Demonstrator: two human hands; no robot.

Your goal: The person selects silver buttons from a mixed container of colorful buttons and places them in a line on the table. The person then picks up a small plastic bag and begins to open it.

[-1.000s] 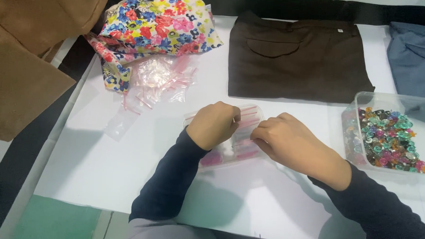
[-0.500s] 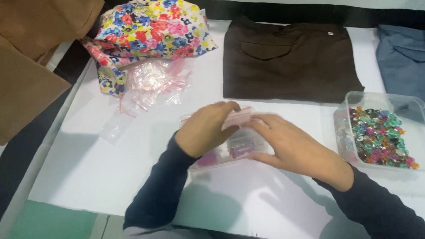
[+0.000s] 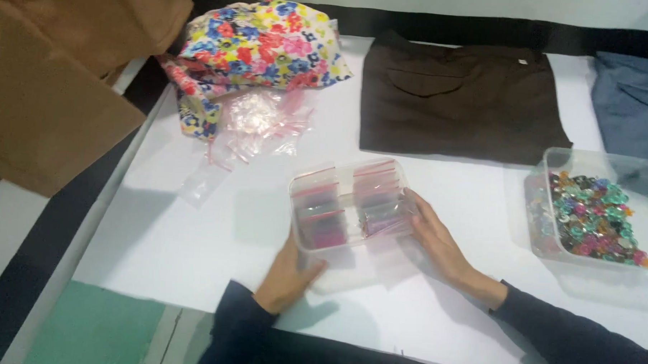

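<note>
Both my hands hold a clear plastic box [image 3: 346, 208] filled with small zip bags with pink strips, lifted and tilted up toward me over the white table [image 3: 193, 235]. My left hand [image 3: 288, 274] grips the box from below on its near left side. On the box's right side rests my right hand [image 3: 437, 240], fingers against the wall. Both arms wear dark sleeves.
A clear tub of colourful beads [image 3: 596, 213] stands at the right. Loose small zip bags [image 3: 258, 122] lie by a floral cloth bag [image 3: 260, 47] at the back left. Brown folded trousers [image 3: 456, 97] and grey-blue fabric [image 3: 635, 99] lie at the back. Brown cardboard [image 3: 62, 72] overhangs the left.
Earlier my hands pressed flat on zip bags on the table. Now they have spread apart and lifted the clear box of bags, tilting it toward me.
</note>
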